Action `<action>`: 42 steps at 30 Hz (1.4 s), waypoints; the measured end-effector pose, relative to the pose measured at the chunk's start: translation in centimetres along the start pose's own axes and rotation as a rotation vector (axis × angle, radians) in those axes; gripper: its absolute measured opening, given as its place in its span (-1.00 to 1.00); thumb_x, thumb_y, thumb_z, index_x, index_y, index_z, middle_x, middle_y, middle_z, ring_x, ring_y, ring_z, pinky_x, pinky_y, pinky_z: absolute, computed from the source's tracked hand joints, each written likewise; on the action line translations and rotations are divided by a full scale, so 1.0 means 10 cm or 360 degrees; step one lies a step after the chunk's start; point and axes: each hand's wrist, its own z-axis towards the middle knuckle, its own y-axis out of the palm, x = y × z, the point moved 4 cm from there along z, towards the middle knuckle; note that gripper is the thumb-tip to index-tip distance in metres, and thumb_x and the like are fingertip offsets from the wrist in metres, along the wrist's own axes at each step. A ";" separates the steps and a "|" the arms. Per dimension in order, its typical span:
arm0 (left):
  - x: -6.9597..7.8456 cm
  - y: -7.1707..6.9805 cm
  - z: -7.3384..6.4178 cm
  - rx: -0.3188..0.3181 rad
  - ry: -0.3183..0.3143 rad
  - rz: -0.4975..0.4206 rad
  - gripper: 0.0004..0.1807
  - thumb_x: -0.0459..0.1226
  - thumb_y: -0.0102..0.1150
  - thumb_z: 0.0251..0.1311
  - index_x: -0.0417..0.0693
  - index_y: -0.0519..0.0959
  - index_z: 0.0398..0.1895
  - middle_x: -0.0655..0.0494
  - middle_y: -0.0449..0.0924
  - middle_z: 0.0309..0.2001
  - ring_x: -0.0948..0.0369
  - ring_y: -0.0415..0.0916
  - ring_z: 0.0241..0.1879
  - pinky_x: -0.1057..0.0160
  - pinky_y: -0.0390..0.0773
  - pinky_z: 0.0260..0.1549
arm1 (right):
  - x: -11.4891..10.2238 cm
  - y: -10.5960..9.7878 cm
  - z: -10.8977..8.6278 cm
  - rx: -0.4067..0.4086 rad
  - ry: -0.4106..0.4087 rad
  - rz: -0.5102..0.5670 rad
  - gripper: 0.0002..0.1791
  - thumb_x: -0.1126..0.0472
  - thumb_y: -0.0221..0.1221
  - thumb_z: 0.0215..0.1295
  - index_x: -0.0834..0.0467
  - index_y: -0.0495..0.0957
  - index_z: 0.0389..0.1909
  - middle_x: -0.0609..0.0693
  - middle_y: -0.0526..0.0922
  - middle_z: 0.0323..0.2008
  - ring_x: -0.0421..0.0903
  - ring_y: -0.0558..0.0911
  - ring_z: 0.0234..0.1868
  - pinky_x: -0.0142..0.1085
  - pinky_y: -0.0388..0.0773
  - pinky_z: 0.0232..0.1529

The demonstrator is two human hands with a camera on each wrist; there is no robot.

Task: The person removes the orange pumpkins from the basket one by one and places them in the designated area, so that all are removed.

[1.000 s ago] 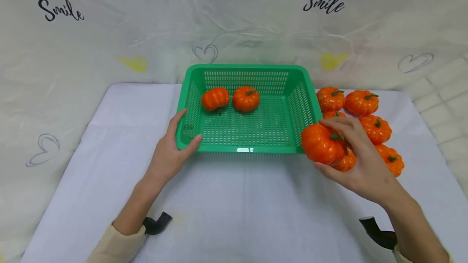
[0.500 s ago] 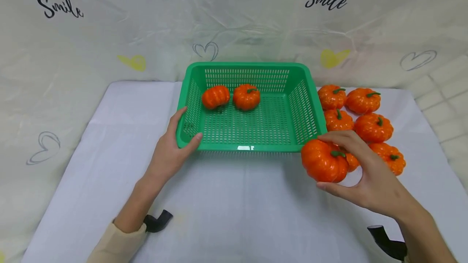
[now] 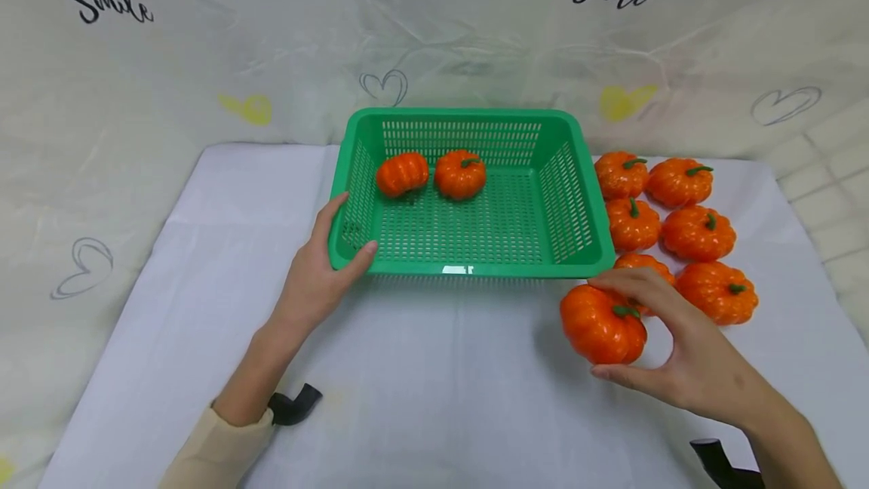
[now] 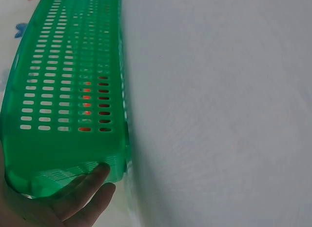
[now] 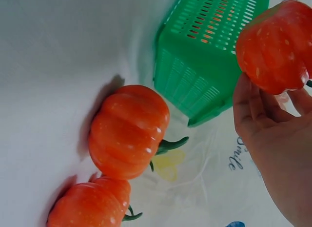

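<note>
1. White cloth (image 3: 434, 383) spreads in front of me, and above it I have one pumpkin (image 3: 599, 332); it looks lifted, though I can't judge how high.
2. My right hand (image 3: 699, 364) pinches that pumpkin between thumb and fingers, just off the near right corner of the basket (image 3: 523, 270). I'd want my fingertips well spread round its ribs, firm without squeezing, since the glossy skin could prove slippery.
3. Its stem (image 3: 624, 311) points toward my palm; holding by the sides seems surer than by that.
4. My left hand (image 3: 315, 270), well apart from the right, grips the basket's near left corner, thumb at the front rim, fingers along the outside. Light pressure should do; a pull could skew the basket.
5. Beside the basket's right wall sit six more pumpkins (image 3: 699, 236), close together. My right fingers are near the closest ones, so I should give those room or risk a knock.
6. Toward the basket's back left rest two pumpkins (image 3: 460, 174); jolting the rim might roll them.
7. Behind everything hangs a pale backdrop (image 3: 271, 44) with hearts and "Smile" lettering.
</note>
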 end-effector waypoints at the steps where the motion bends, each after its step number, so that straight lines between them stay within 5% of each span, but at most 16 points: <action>1: 0.00 0.00 0.00 0.0000 0.0002 -0.0002 -0.11 0.26 0.17 0.35 0.70 -0.09 0.62 -0.02 0.26 0.59 -0.09 0.43 0.38 -0.23 0.48 0.24 | 0.01 0.01 -0.01 -0.0006 0.0003 0.0006 0.06 0.26 0.73 -0.30 -0.03 0.49 0.37 -0.22 0.53 0.21 -0.36 0.49 0.13 -0.66 0.39 0.09; 25: 0.00 -0.03 0.00 -0.0001 -0.0007 -0.0042 -0.12 0.26 0.17 0.35 0.74 -0.10 0.61 0.05 0.24 0.60 -0.03 0.43 0.39 -0.19 0.48 0.27 | 0.22 0.29 -0.06 -0.0310 -0.0010 -0.0116 0.03 0.23 0.68 -0.17 -0.22 0.44 0.40 -0.25 0.48 0.32 -0.49 0.22 0.42 -0.82 0.05 0.31; 42: 0.03 0.00 0.01 -0.0024 -0.0028 -0.0034 -0.11 0.24 0.17 0.36 0.67 -0.09 0.63 0.02 0.26 0.59 -0.05 0.45 0.34 -0.16 0.51 0.20 | 0.29 0.39 -0.12 -0.0398 0.0099 -0.0234 0.05 0.24 0.69 -0.21 -0.33 0.43 0.37 -0.26 0.37 0.36 -0.38 0.30 0.33 -0.67 0.38 0.19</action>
